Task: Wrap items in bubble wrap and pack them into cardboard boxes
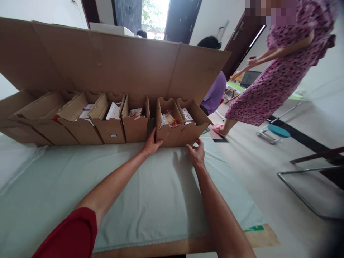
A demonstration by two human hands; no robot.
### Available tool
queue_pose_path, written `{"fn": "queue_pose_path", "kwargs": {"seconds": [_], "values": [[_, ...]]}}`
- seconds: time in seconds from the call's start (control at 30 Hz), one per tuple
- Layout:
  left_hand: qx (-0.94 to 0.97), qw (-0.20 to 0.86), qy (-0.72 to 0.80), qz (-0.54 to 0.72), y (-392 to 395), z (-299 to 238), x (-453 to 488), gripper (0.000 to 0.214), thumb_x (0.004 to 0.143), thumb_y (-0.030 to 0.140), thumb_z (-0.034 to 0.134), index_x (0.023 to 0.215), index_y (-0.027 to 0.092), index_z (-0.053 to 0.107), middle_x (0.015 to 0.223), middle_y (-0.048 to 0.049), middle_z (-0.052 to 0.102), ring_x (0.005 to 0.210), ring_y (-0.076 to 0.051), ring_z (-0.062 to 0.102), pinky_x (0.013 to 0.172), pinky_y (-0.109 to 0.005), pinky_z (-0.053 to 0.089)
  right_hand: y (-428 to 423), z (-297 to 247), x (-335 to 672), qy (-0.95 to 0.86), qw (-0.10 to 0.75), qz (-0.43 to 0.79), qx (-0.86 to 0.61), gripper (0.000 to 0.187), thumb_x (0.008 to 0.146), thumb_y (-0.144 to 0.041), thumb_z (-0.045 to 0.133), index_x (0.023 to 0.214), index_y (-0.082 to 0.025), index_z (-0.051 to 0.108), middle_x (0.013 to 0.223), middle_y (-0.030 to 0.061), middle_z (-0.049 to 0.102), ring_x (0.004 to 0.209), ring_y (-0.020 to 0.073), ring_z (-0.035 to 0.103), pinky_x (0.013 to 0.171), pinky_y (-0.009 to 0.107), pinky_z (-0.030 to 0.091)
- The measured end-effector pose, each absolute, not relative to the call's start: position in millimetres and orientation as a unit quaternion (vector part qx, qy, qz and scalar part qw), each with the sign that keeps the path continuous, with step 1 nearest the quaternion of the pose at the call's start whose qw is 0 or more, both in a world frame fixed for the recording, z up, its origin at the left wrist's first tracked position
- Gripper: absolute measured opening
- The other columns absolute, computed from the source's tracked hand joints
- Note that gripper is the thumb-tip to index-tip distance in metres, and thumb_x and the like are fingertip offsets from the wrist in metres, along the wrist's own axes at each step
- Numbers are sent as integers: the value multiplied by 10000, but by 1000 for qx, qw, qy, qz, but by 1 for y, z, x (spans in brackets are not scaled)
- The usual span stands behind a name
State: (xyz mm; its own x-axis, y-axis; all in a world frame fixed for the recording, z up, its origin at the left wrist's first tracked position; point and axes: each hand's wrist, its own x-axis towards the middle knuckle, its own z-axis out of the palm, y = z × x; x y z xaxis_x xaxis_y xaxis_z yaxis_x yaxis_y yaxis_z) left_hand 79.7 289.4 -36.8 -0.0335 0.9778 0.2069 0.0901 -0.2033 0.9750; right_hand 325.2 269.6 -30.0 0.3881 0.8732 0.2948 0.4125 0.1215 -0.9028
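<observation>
Both hands are on the two-section cardboard box (173, 135) at the right end of a row. My left hand (152, 144) grips its lower left edge, thumb at the front and fingers reaching into the dark gap beside it. At the lower right corner, my right hand (197, 153) holds the box with bent fingers. Inside its left section lie wrapped packets (169, 117) with some red; a white printed packet (186, 114) stands in the right section. Left of the gap is another cardboard box (135, 129) with a packet (136, 113) in it.
More cardboard boxes (80, 130) continue leftward, before a tall cardboard panel (120, 64). A pale green cloth (129, 215) covers the table. Beyond it are a person in a pink dress (271, 86), a crouching person in purple (215, 94) and a blue-topped stool (278, 131).
</observation>
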Motion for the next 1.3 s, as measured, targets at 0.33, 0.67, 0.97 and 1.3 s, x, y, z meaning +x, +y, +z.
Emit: {"fn": "queue_pose_path", "kwargs": {"seconds": [0.33, 0.67, 0.97, 1.3], "values": [[561, 415, 535, 476, 137, -34, 30, 689, 828, 354, 684, 1481, 248, 491, 1537, -130, 520, 1377, -337, 524, 1149, -555, 416, 201, 67, 192, -728, 476, 148, -471, 346, 936, -394, 528, 1210, -220, 649, 888, 41, 718, 736, 179, 646, 738, 305, 531], [546, 409, 585, 439, -3, -21, -43, 434, 818, 338, 621, 1242, 292, 701, 1359, -93, 663, 1264, -307, 617, 1050, -513, 521, 259, 120, 76, -783, 194, 73, -587, 325, 926, -185, 500, 1183, -210, 697, 1061, 109, 764, 984, 279, 707, 856, 376, 512], [467, 388, 623, 493, -30, -17, -79, 453, 834, 491, 631, 1203, 243, 714, 1286, -110, 700, 1164, -300, 658, 1045, -509, 508, 122, 111, 179, -821, 258, 142, -489, 191, 922, -252, 511, 957, -269, 699, 763, -1, 749, 678, 198, 689, 649, 285, 491], [450, 413, 495, 618, 15, 20, -64, 604, 958, 576, 529, 1447, 222, 550, 1569, -118, 495, 1462, -295, 441, 1211, -497, 334, -21, 86, 325, -688, 429, 226, -540, 495, 955, -405, 625, 1427, -310, 509, 1186, 74, 734, 924, 209, 744, 808, 344, 619]]}}
